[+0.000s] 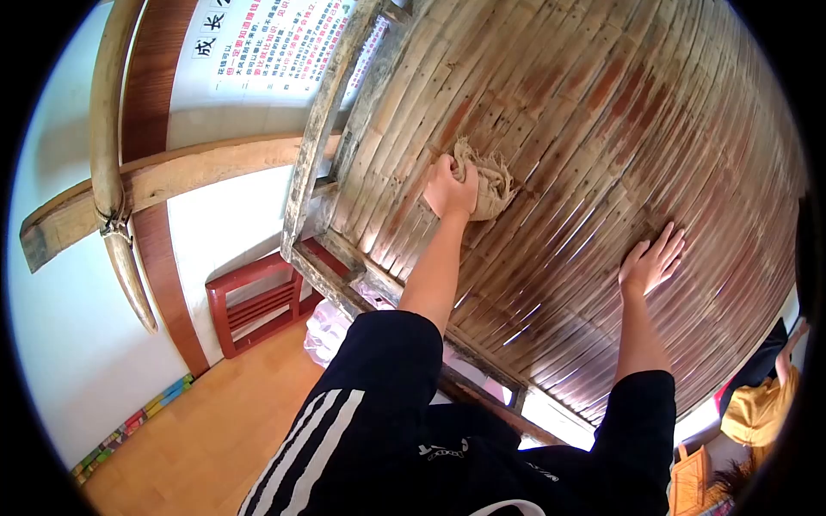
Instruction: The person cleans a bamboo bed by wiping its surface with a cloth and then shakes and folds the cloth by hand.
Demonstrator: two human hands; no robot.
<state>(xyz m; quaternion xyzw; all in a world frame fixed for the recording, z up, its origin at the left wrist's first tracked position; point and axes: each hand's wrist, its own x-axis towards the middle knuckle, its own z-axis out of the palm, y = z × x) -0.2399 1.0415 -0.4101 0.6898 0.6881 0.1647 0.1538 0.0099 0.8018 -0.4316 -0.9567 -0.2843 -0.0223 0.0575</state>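
My left hand is closed around a frayed tan rag and presses it onto a surface of split bamboo slats. Part of the rag is hidden under the fingers. Further right, my right hand lies flat on the same slats, fingers spread and holding nothing. The slats are brown and worn, with reddish patches toward the far side and narrow gaps between some strips. A weathered wooden frame borders them on the left.
A curved wooden pole is tied to a wooden beam at left. Below are a red wooden chair and a pink plastic bag. A printed poster hangs behind. Another person in yellow is at the right edge.
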